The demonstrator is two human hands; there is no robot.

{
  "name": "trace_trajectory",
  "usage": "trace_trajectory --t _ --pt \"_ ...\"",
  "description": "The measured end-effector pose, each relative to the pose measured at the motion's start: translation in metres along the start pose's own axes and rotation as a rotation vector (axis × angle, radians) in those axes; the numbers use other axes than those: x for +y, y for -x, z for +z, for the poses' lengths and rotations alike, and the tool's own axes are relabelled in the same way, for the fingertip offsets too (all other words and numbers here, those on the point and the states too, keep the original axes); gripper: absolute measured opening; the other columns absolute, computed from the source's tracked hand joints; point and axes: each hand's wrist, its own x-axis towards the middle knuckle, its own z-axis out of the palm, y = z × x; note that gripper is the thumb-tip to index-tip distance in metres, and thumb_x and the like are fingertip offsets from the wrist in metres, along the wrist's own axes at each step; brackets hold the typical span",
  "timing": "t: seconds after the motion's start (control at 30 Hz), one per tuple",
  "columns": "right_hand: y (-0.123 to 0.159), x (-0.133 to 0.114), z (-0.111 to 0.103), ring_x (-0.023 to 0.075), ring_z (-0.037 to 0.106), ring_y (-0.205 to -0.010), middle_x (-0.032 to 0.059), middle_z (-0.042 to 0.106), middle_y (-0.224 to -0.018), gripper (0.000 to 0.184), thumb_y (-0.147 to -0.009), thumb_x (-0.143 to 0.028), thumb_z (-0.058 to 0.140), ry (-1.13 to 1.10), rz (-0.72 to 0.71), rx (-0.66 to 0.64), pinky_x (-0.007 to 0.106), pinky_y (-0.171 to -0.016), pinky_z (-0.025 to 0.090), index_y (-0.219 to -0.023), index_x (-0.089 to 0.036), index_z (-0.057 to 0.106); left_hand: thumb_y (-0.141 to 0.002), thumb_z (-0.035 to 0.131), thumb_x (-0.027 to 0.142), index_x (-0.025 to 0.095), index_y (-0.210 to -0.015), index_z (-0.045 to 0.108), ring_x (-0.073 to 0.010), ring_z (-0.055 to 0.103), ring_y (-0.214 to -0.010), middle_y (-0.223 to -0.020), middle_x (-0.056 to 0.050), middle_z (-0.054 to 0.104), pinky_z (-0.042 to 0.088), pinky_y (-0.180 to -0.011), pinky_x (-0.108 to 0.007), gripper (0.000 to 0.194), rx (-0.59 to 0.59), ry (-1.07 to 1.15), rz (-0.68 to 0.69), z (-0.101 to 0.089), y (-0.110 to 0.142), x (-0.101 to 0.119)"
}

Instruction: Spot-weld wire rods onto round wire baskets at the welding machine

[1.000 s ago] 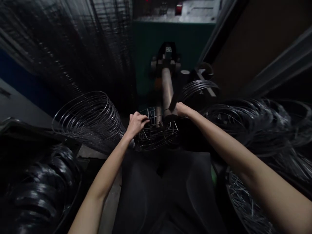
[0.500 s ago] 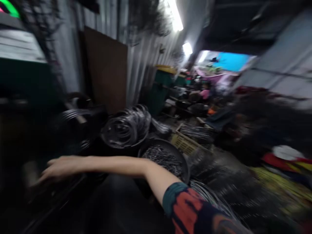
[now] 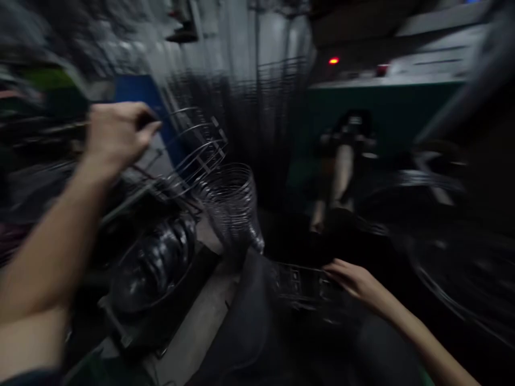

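Observation:
My left hand (image 3: 120, 131) is raised at the left, fingers curled and blurred by motion. It is closed at the near edge of a round, cage-like wire frame (image 3: 203, 153), which tilts above a stack of nested wire rings (image 3: 233, 198). Lower right, my right hand (image 3: 350, 276) pinches the end of a dark wire frame (image 3: 298, 281) lying low in front of me. Shadow and blur hide the exact contact of both hands. Dark fabric (image 3: 249, 316), perhaps over a leg, sits between them.
A machine with a dark green body (image 3: 386, 107) and a red light (image 3: 333, 60) stands behind. At left, a bundle of shiny wire coils (image 3: 155, 262) lies in a dark container. More coiled wire (image 3: 438, 289) is at right. A blue panel (image 3: 139, 88) leans at the back.
The view has swung left from the long aisle to the machine and wire rings. Only my right arm showed before, reaching left across the view; both hands show now, each at a wire frame.

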Motion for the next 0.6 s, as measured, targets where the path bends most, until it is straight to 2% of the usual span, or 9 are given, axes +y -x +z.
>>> trace_trajectory --t 0.03,0.07,0.1,0.17,0.23,0.3,0.33,0.43,0.6 --pt "-0.003 0.001 0.002 0.0189 0.067 -0.071 0.0087 0.067 -0.082 0.032 -0.094 -0.035 0.041 -0.048 -0.005 0.004 0.028 -0.063 0.055 -0.097 -0.019 0.069 -0.097 0.038 0.038 0.008 -0.117 0.057 -0.0283 0.051 -0.118 -0.111 -0.007 0.059 0.034 -0.104 -0.052 0.041 0.001 -0.152 -0.019 -0.005 0.003 -0.011" --pt "-0.003 -0.003 0.003 0.0188 0.067 -0.070 0.0082 0.068 -0.081 0.032 -0.094 -0.037 0.043 -0.079 -0.012 0.007 0.027 -0.062 0.055 -0.096 -0.021 0.070 -0.098 0.036 0.033 0.006 -0.115 0.057 -0.0259 0.054 -0.114 -0.111 -0.009 0.060 0.036 -0.103 -0.048 0.039 -0.025 -0.277 -0.012 0.002 0.006 -0.017" --pt "0.000 -0.009 0.002 0.0188 0.067 -0.069 0.0077 0.068 -0.081 0.032 -0.093 -0.039 0.044 -0.097 -0.012 0.018 0.026 -0.060 0.055 -0.096 -0.022 0.070 -0.098 0.035 0.028 0.006 -0.113 0.058 -0.0226 0.056 -0.108 -0.110 -0.011 0.061 0.040 -0.100 -0.042 0.035 -0.067 -0.361 0.013 0.019 0.010 -0.019" --pt "0.008 -0.025 -0.002 0.0199 0.068 -0.070 0.0071 0.069 -0.080 0.032 -0.092 -0.043 0.047 -0.103 -0.003 0.060 0.026 -0.060 0.056 -0.096 -0.024 0.072 -0.097 0.035 0.017 0.007 -0.106 0.060 -0.0170 0.058 -0.095 -0.104 -0.012 0.063 0.046 -0.088 -0.030 0.028 -0.159 -0.393 0.077 0.072 0.020 -0.017" --pt "0.016 -0.039 -0.007 0.0223 0.070 -0.076 0.0071 0.071 -0.084 0.031 -0.089 -0.045 0.050 -0.084 0.037 0.089 0.027 -0.064 0.058 -0.096 -0.026 0.073 -0.094 0.040 0.011 0.009 -0.102 0.062 -0.0154 0.060 -0.088 -0.098 -0.010 0.064 0.046 -0.076 -0.023 0.023 -0.224 -0.381 0.138 0.128 0.035 -0.013" --pt "0.023 -0.047 -0.010 0.0252 0.070 -0.086 0.0068 0.073 -0.089 0.031 -0.086 -0.048 0.054 -0.070 0.103 0.102 0.030 -0.073 0.059 -0.094 -0.026 0.075 -0.091 0.045 0.008 0.011 -0.096 0.064 -0.0153 0.060 -0.083 -0.093 -0.009 0.065 0.044 -0.068 -0.022 0.019 -0.273 -0.359 0.199 0.170 0.051 -0.010" --pt "0.026 -0.049 -0.010 0.0263 0.069 -0.090 0.0065 0.073 -0.091 0.032 -0.084 -0.049 0.055 -0.073 0.145 0.102 0.032 -0.077 0.059 -0.093 -0.026 0.075 -0.091 0.047 0.008 0.012 -0.094 0.064 -0.0158 0.060 -0.082 -0.091 -0.009 0.065 0.044 -0.066 -0.022 0.018 -0.287 -0.348 0.225 0.183 0.057 -0.009" --pt "0.039 -0.049 -0.008 0.0280 0.067 -0.096 0.0063 0.073 -0.095 0.035 -0.081 -0.053 0.058 -0.123 0.293 0.153 0.033 -0.079 0.059 -0.093 -0.026 0.075 -0.092 0.044 0.010 0.013 -0.096 0.064 -0.0185 0.060 -0.085 -0.093 -0.010 0.064 0.043 -0.068 -0.025 0.020 -0.284 -0.319 0.276 0.197 0.064 -0.010" --pt "0.064 -0.055 -0.002 0.0257 0.069 -0.081 0.0064 0.072 -0.090 0.038 -0.073 -0.058 0.062 -0.288 0.508 0.329 0.028 -0.065 0.060 -0.085 -0.025 0.075 -0.094 0.041 0.015 0.013 -0.102 0.063 -0.0219 0.057 -0.092 -0.095 -0.012 0.063 0.042 -0.078 -0.031 0.024 -0.255 -0.267 0.287 0.192 0.056 -0.010"
